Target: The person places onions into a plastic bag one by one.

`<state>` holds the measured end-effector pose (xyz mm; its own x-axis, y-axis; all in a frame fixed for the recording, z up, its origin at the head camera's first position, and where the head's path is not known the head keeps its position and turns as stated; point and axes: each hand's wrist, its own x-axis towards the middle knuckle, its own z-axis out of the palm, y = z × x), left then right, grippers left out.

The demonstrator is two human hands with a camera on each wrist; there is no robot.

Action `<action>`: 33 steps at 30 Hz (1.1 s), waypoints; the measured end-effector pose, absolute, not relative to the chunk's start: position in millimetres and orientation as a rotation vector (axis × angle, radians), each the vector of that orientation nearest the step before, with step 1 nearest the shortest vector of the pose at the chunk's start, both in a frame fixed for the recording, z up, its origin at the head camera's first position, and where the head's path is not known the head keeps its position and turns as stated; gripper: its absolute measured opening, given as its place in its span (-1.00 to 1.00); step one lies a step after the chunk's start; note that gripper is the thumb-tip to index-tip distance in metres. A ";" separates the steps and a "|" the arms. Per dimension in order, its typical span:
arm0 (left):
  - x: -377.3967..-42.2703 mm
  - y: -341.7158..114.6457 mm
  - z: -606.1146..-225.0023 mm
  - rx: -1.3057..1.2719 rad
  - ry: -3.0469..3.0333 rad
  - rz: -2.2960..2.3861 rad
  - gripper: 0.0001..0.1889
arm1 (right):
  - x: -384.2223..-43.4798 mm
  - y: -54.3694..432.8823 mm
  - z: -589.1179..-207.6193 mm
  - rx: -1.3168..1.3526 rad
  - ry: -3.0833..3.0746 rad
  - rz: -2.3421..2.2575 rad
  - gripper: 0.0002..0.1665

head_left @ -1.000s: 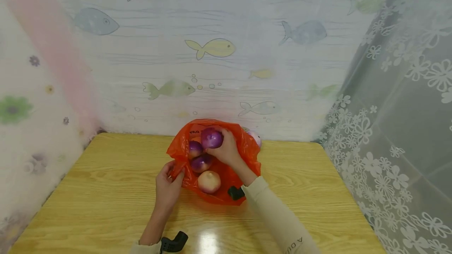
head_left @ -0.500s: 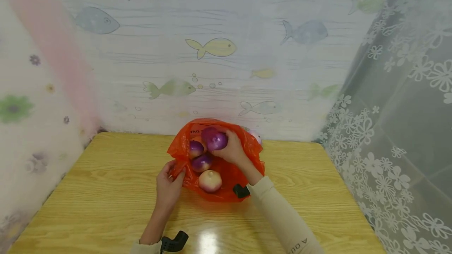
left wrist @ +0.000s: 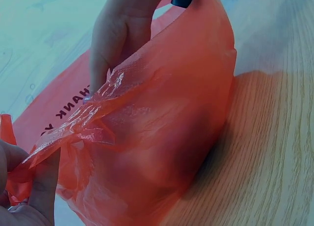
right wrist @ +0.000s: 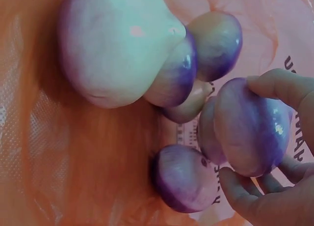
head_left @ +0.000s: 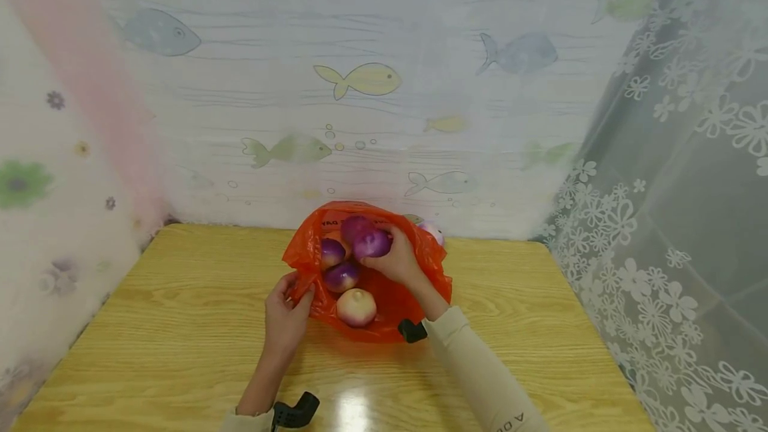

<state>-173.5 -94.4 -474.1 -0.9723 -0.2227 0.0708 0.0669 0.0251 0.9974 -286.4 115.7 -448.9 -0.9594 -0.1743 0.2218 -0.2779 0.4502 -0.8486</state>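
Observation:
An orange-red plastic bag (head_left: 384,299) with printed lettering lies with its mouth wide open on the table. My left hand (head_left: 285,319) pinches the bag's left edge between thumb and fingers; the left wrist view shows the gathered film between them. Inside the bag my right hand (head_left: 396,259) grips a purple onion (right wrist: 252,127), thumb on one side and fingers on the other. Beside it are more onions: a pale one (head_left: 357,307) near the front, a purple-and-cream one (head_left: 342,277) further in, and another onion (right wrist: 181,177) below the held one in the right wrist view.
Behind the bag's right side, a round pale-purple thing (head_left: 433,232) is partly hidden. The wooden table (head_left: 180,325) meets a fish-patterned wall covering (head_left: 372,145) at the back. A flowered translucent sheet (head_left: 678,252) hangs along the right.
My right hand has shifted slightly right and nearer with the held onion, and another purple onion now shows behind it. My left hand stays on the bag's edge.

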 end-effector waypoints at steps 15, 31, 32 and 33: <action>-177.2 -94.7 -470.4 0.167 -2.075 -2.050 -0.62 | -281.7 115.3 -432.8 0.367 -2.556 1.607 -0.21; -175.9 -97.5 -468.2 0.185 -2.087 -2.046 -0.62 | -224.7 152.2 -362.2 0.535 -2.175 1.829 -0.59; -175.7 -97.6 -467.9 0.186 -2.088 -2.044 -0.62 | -224.9 157.6 -361.1 0.528 -2.141 1.836 -0.61; -175.3 -97.8 -467.9 0.185 -2.090 -2.040 -0.62 | -225.6 163.3 -360.9 0.510 -2.120 1.831 -0.61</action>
<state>-175.3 -97.8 -467.9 -0.9690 -0.2381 0.0657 0.0598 0.0316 0.9977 -225.6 163.3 -360.9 -0.8943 -0.0746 0.4412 -0.4473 0.1280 -0.8852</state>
